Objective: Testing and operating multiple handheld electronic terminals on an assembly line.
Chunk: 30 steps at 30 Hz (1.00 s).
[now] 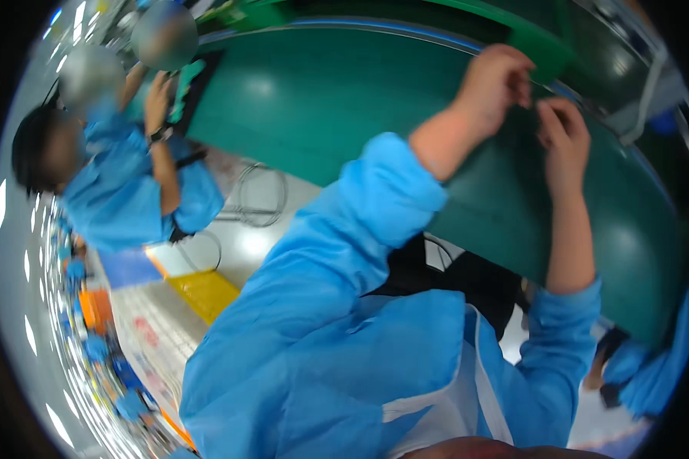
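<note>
Worktop (245, 111) in the head view is a glossy dark green, with soft patches of light on it and a curve that's probably just the fisheye. Off to the left a co-worker (122, 199) in blue has a hand next to a turquoise piece (184, 90), with a loop of cable (260, 197) hanging below, a yellow panel (207, 297) and an orange bin (96, 310) further down. Another blue sleeve (658, 375) pokes in at the right edge. Past the far side there's a bright green frame (540, 53), smooth and pretty plain, close beyond the fingers. Left hand (497, 88) has its fingers curled in, right hand (565, 138) has thumb and fingers bent toward it, tips near each other above the worktop. Might be something tiny pinched in that gap, but it's way too blurry, so honestly can't tell whether either hand is gripping anything.
</note>
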Each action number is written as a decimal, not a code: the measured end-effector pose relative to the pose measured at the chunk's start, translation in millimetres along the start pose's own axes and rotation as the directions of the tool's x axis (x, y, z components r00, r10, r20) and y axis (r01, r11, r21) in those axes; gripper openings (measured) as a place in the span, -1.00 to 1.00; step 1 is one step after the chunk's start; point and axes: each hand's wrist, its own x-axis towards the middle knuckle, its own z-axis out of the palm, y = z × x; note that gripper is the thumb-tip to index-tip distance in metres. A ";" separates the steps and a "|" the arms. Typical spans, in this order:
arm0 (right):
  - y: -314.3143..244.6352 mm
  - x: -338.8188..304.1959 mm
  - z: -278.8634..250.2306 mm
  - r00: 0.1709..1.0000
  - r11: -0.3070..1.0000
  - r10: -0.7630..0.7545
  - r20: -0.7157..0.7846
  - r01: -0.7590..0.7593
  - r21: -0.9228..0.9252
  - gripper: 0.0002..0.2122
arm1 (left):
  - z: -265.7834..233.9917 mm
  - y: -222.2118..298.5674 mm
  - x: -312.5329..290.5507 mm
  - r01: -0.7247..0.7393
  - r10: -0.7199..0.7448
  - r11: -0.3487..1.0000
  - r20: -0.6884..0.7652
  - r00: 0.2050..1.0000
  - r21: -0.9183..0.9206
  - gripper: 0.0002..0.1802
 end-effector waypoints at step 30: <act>4.7 27.4 -31.4 0.959 0.945 -0.282 -0.043 0.269 -0.188 -0.93 | 19.8 -20.9 26.9 0.014 -0.096 0.871 0.144 0.985 0.491 -0.88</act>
